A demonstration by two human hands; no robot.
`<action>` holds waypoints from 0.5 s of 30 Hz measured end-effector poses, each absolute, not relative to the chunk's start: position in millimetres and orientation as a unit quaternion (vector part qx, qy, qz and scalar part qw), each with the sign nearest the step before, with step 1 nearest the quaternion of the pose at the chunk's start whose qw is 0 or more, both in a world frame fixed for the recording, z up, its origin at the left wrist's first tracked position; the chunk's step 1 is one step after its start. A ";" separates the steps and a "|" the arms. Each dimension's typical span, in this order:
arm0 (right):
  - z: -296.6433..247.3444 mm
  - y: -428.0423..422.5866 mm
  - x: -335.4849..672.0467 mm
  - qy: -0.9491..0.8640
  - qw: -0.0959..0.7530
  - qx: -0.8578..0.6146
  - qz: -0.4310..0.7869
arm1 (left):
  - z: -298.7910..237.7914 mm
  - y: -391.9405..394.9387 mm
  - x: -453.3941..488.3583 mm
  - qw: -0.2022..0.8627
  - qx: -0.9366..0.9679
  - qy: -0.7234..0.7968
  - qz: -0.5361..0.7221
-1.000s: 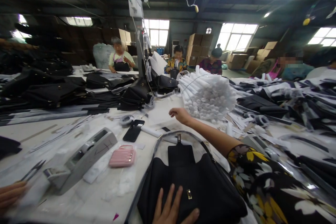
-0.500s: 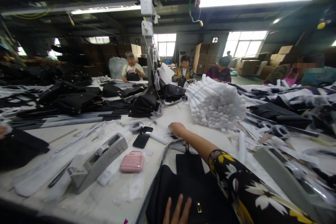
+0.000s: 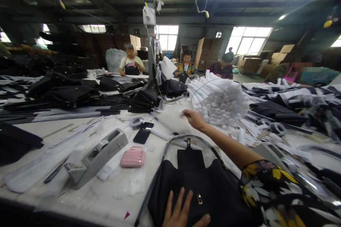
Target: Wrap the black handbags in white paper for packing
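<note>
A black handbag (image 3: 205,184) with a gold clasp lies on the white table right in front of me. My left hand (image 3: 183,212) rests flat on its front, fingers spread, holding nothing. My right hand (image 3: 194,118) reaches out past the bag's handle and pinches the edge of a white sheet (image 3: 173,120) lifted off the table. It sits just left of a big bundle of white paper rolls (image 3: 220,103). A loose white roll (image 3: 161,134) lies by the sheet.
A grey tape dispenser (image 3: 97,156), a pink case (image 3: 132,157), a black phone (image 3: 143,133) and a tape roll (image 3: 136,122) lie to the left. Black bags (image 3: 66,94) pile behind. Straps and scissors (image 3: 274,127) clutter the right. Several people work at the far end.
My right hand has risen from the table, lifting the white sheet's edge toward the bundle of rolls. The view shifted slightly. My left hand stays on the bag.
</note>
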State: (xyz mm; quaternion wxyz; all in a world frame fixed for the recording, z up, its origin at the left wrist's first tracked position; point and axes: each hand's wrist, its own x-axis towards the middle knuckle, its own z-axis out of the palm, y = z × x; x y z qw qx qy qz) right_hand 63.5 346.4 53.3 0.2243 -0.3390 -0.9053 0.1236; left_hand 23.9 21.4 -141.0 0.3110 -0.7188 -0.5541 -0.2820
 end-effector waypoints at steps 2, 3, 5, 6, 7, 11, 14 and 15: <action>64.1 324.4 99.6 -0.908 0.238 -0.316 0.140 | -131.0 19.9 21.6 0.315 -0.730 -0.529 -0.298; 68.3 313.6 119.6 -0.913 0.236 -0.296 0.155 | -124.8 18.4 20.0 0.308 -0.740 -0.518 -0.298; 74.7 294.5 161.3 -0.929 0.201 -0.245 0.193 | -110.8 13.3 17.4 0.271 -0.764 -0.509 -0.290; 77.4 286.5 181.7 -0.938 0.164 -0.221 0.212 | -103.6 10.2 16.8 0.242 -0.773 -0.514 -0.282; 80.0 279.2 200.7 -0.945 0.116 -0.206 0.227 | -96.6 7.0 16.7 0.212 -0.778 -0.525 -0.274; 90.3 246.7 247.1 -0.947 -0.029 -0.227 0.225 | -76.2 -2.0 19.3 0.141 -0.790 -0.550 -0.234; 87.8 211.8 242.5 -0.946 0.081 -0.244 0.196 | -72.8 -3.7 20.8 0.124 -0.795 -0.553 -0.215; 82.1 199.6 236.0 -0.945 0.114 -0.241 0.190 | -73.5 -3.9 21.0 0.118 -0.795 -0.556 -0.212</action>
